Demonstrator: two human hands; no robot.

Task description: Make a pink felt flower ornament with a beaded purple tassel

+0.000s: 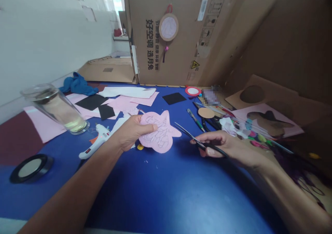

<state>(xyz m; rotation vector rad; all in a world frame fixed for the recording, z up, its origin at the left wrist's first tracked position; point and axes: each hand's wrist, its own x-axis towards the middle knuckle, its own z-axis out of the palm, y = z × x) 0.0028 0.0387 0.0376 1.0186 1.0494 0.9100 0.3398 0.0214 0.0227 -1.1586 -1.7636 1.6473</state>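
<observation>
Glass tumbler (55, 109) | white glue gun (97, 140) | black tape roll (31, 168) | crumpled blue cloth (77, 84) | cardboard carton (181, 64)

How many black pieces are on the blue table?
3. Two black pieces lie on pink paper at the left; one lies on the blue table farther back. More may be hidden.

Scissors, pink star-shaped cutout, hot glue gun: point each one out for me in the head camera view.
Scissors (188, 133): head view, on the blades.
Pink star-shaped cutout (166, 140): head view, on its lower middle.
Hot glue gun (93, 146): head view, on the white body.
</observation>
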